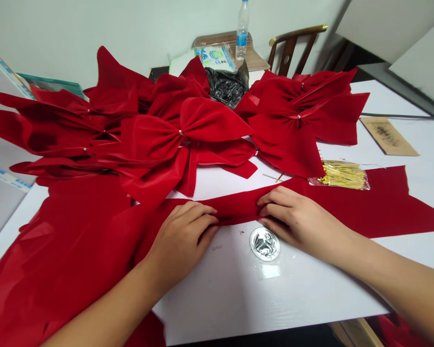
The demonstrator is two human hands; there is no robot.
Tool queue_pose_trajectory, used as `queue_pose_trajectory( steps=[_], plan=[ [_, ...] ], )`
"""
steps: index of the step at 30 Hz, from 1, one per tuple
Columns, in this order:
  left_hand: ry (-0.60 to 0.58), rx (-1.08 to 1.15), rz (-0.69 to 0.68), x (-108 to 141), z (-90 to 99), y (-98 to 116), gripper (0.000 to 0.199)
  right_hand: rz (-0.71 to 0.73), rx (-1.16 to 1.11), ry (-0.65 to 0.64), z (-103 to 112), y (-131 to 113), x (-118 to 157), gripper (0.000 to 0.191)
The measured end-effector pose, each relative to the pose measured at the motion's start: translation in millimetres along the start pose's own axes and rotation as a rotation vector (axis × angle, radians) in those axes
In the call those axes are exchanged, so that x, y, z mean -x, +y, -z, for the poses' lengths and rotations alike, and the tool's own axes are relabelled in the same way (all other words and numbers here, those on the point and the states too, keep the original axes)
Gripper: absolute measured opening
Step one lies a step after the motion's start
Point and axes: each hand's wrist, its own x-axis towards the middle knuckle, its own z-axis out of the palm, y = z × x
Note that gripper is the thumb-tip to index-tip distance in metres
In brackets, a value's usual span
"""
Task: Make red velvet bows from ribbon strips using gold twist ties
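A red velvet ribbon point(235, 208) runs across the white bench point(217, 294), from a large loose heap of similar velvet point(58, 260) at the lower left to a flat tail reaching the right side of the view. Above the heap, several finished red velvet bows point(155, 137) lie overlapping, their centers cinched with thin metallic ties.

The left hand point(181, 241) rests on the ribbon, its fingers point(198, 214) closed and curled over the fabric. Just to its right, the right hand point(296, 221) grips the same strip, with its fingers point(275, 202) closed over the top edge. The two sets of fingertips are close together, with only a short stretch of ribbon showing between them. There, the velvet bunches into soft lengthwise folds and narrows, while it spreads wider and flatter on both sides of the hands.

Below the gap between the hands, a round silver disc point(264, 244) lies on the bench, apart from the ribbon. Farther right, a clear packet of gold twist ties point(342, 176) sits against the ribbon's upper edge. Beyond it, near the bench's far side, lies a brown kraft card point(388, 136).
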Motion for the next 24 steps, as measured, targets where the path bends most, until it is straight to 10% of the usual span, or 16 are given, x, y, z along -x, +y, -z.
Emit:
queue_pose_trajectory(
  steps=[24],
  plan=[
    [-0.024,0.025,0.063,1.2,0.6,-2.2,0.014,-0.105,0.010,0.002,-1.5,3.6,3.8,0.018]
  ],
)
